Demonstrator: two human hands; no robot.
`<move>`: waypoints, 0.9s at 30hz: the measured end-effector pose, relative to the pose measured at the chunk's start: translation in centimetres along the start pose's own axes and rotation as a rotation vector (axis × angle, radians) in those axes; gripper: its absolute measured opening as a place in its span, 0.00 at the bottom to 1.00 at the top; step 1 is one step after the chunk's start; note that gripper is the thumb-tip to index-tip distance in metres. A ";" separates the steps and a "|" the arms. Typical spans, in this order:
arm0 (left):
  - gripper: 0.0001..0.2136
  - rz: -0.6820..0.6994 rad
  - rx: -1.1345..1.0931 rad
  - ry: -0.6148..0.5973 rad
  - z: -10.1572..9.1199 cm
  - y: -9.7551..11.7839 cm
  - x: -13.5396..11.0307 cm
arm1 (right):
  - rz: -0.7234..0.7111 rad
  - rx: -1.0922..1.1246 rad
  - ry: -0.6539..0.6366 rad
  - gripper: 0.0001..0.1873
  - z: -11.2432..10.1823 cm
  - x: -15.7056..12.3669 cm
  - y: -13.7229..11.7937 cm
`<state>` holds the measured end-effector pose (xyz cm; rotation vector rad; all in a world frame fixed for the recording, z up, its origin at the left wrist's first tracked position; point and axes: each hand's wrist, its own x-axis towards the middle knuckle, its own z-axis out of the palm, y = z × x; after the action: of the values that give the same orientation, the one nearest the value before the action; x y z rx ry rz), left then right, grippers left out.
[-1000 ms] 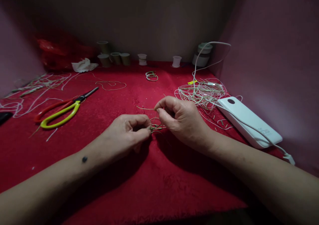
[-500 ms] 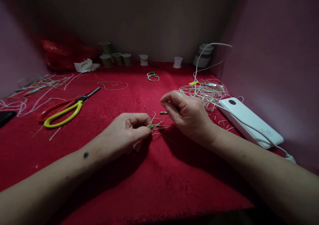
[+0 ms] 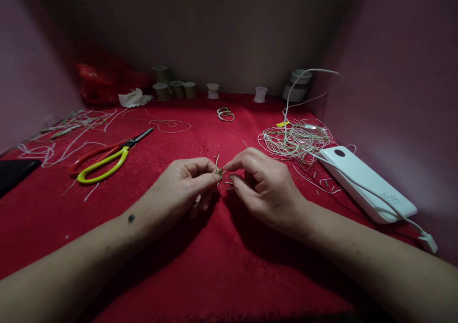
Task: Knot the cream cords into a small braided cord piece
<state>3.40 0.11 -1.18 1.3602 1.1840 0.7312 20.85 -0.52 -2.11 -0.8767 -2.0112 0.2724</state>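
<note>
My left hand (image 3: pixel 186 182) pinches a small knotted piece of thin green-beige cord (image 3: pixel 220 172) between thumb and forefinger. Short loose strands stick out of the knot in several directions. Close by on the right, my right hand (image 3: pixel 263 182) has its fingers curled and its thumb and forefinger at the strand ends. Its grip on the strands is partly hidden by the fingers. Both hands are just above the red cloth (image 3: pixel 229 256). Beyond them lies a small coiled cord loop (image 3: pixel 225 115).
Scissors (image 3: pixel 107 163) with red and yellow handles lie left, near tangled cords (image 3: pixel 82 120) and a black object (image 3: pixel 16 175). At right are a cord heap (image 3: pixel 293 139) and a white power bank (image 3: pixel 368 184) with a cable. Spools (image 3: pixel 189 90), tissue (image 3: pixel 134 98) and a jar (image 3: pixel 297 87) stand along the back.
My right hand has come down and left from a raised pinch to the cord strands. My left hand keeps its pinch. The whole view has shifted slightly.
</note>
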 end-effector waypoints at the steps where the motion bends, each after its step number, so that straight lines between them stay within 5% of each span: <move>1: 0.09 0.001 0.000 -0.001 0.0 0.0 0.0 | 0.031 0.000 -0.027 0.07 0.3 -0.2 0.0; 20: 0.11 -0.036 0.037 -0.064 -0.4 0.1 -0.1 | 0.382 0.264 -0.156 0.06 0.5 0.2 0.4; 27: 0.16 -0.078 -0.157 -0.083 -0.2 -0.3 0.2 | 0.350 0.291 -0.166 0.06 0.4 0.1 0.6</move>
<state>3.16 0.32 -1.43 1.1965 1.0843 0.6910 20.73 0.03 -2.57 -1.0391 -1.8941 0.8373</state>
